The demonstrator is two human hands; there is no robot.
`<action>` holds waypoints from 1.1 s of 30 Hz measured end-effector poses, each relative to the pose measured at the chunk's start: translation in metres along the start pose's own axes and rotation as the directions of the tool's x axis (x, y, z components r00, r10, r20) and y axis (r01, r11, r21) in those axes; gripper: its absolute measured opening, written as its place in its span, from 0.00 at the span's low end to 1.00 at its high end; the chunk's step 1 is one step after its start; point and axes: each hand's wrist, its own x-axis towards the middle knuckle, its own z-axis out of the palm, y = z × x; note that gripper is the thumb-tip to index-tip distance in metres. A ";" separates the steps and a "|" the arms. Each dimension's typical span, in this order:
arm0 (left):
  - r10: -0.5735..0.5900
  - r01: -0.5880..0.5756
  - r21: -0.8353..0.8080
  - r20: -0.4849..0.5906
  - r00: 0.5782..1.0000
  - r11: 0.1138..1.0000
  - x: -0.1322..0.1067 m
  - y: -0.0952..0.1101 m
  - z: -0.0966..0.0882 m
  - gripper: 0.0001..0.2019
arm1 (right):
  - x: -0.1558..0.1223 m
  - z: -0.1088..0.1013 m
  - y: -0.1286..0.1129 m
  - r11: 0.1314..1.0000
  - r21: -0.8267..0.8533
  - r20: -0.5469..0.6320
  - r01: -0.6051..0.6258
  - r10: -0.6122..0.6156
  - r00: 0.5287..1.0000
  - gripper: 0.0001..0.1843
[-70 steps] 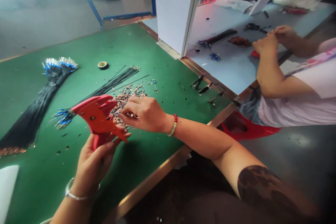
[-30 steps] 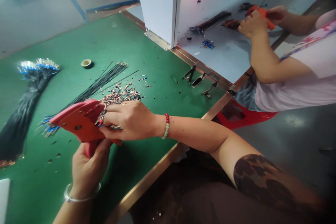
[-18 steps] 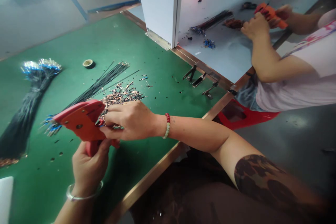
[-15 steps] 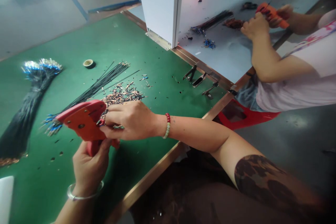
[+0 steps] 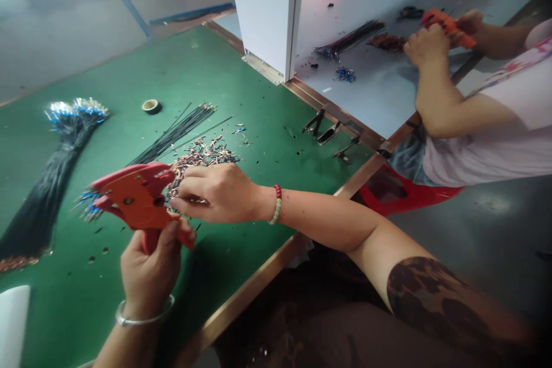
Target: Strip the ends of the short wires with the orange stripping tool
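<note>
Crimping pliers [image 5: 133,198], rigid and best held by the handle, are being clenched in the left hand [image 5: 149,279], while the right hand [image 5: 218,192] is pinching something small near their tip.

Surface: our green surface [image 5: 64,310] runs under our fingers [image 5: 194,181]
Just beyond our fingers: a heap of copper-coloured wire ends [image 5: 200,155]
Farther beyond: loose black wires [image 5: 175,133], a tape roll [image 5: 151,106]
Left of our fingers: a thick black wire bundle [image 5: 47,195]
Right of our fingers: metal clips [image 5: 330,133] at the edge
</note>
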 end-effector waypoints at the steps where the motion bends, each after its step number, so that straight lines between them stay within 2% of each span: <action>1: 0.006 -0.006 -0.045 0.000 1.000 0.999 0.001 0.002 0.001 0.13 | 0.001 -0.001 0.001 1.000 0.014 -0.001 -0.007 0.007 1.000 0.18; 4: -0.029 0.030 -0.203 0.006 1.000 0.979 0.004 0.008 0.001 0.15 | 0.002 -0.004 0.005 0.997 0.068 -0.008 -0.034 0.035 0.999 0.15; 7: -0.093 0.107 -0.269 0.063 0.994 0.957 0.005 0.011 -0.003 0.18 | 0.004 -0.006 0.009 0.991 0.116 -0.030 -0.065 0.069 0.997 0.15; 17: -0.150 0.200 -0.288 0.186 0.971 0.937 0.005 0.003 -0.005 0.21 | 0.008 -0.010 0.023 0.977 0.188 -0.094 -0.103 0.122 0.988 0.13; 25: -0.233 0.276 -0.267 0.181 0.955 0.923 0.004 -0.002 -0.013 0.20 | 0.009 -0.010 0.032 0.969 0.231 -0.134 -0.090 0.123 0.983 0.08; 33: -0.223 0.275 -0.262 0.213 0.951 0.925 0.002 -0.003 -0.010 0.21 | 0.011 -0.007 0.037 0.951 0.305 -0.144 -0.052 0.099 0.985 0.10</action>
